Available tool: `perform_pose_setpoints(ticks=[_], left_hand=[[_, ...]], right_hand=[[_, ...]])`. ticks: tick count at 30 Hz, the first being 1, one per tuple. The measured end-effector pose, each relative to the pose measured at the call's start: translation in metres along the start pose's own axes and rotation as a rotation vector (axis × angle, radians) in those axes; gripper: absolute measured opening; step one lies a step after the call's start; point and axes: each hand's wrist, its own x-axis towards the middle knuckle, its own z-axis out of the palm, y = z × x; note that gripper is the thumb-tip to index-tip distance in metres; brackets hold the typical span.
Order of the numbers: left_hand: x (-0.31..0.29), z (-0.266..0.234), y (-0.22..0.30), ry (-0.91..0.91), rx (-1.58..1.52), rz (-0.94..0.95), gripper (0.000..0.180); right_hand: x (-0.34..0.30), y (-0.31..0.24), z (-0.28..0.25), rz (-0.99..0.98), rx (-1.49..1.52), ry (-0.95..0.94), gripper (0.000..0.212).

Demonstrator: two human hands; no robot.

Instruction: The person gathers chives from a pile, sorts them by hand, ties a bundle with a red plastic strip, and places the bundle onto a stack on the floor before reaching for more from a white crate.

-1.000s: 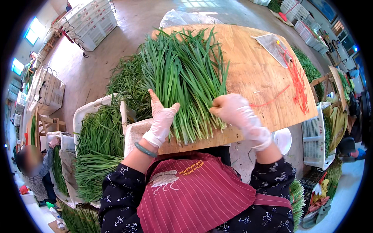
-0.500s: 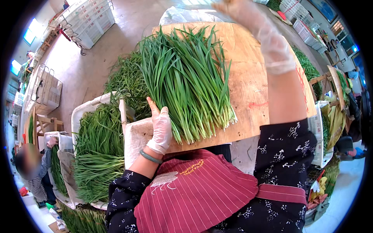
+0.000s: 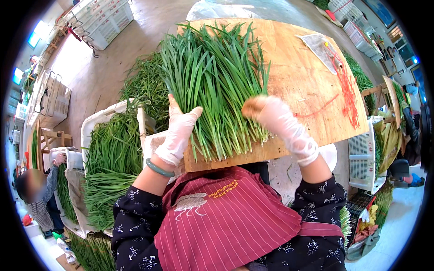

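A wide pile of garlic chives (image 3: pixel 217 86) lies on the wooden board (image 3: pixel 298 72), its leaf tips toward the far side and its pale cut ends toward me. My left hand (image 3: pixel 178 128), in a thin clear glove with bare fingertips, rests against the pile's left edge with thumb and finger spread. At the right side of the chives, over the stems, is my right hand (image 3: pixel 278 117), gloved the same way. Motion smears its fingers, so their grip on anything does not show. A bangle (image 3: pixel 159 168) circles my left wrist.
Left of the board stands a white crate (image 3: pixel 86 131) full of chives, with loose leaves (image 3: pixel 147 90) heaped behind it. Red ties (image 3: pixel 348 97) and a pale cloth (image 3: pixel 318 47) lie on the board's right. A person (image 3: pixel 43 194) works at far left.
My right arm has come back from the far right toward me, down to the chives, uncovering the cloth and red ties. My left hand has shifted slightly left, its thumb now spread over the stems.
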Motion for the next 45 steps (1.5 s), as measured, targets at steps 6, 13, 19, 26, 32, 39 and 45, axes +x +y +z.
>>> perform_pose_setpoints(ticks=[6, 13, 19, 26, 32, 39, 45], left_hand=[[-0.022, 0.05, 0.033, 0.077, 0.463, 0.102, 0.125], [-0.027, 0.079, 0.051, 0.001, 0.884, 0.13, 0.128], [-0.026, 0.068, 0.039, 0.061, 0.778, 0.169, 0.121], [-0.023, 0.066, 0.024, 0.189, 0.428, 0.285, 0.114], [-0.018, 0.05, 0.025, 0.12, 0.278, 0.12, 0.111], [-0.02, 0.055, 0.035, 0.036, -0.459, -0.096, 0.072], [-0.03, 0.011, 0.071, -0.158, -1.021, -0.242, 0.037]], right_hand=[[-0.027, 0.007, 0.04, -0.216, -0.289, 0.028, 0.01], [-0.05, -0.005, 0.055, -0.348, -0.428, 0.109, 0.007], [-0.053, -0.026, -0.039, -0.213, -0.089, -0.6, 0.019], [0.072, -0.001, -0.1, -0.227, 0.613, 0.682, 0.072], [0.043, 0.076, -0.009, 0.475, 0.177, -0.073, 0.094], [0.034, -0.019, 0.045, 0.265, 1.059, -0.139, 0.062], [0.016, -0.061, 0.028, 0.234, 1.534, -0.093, 0.042]])
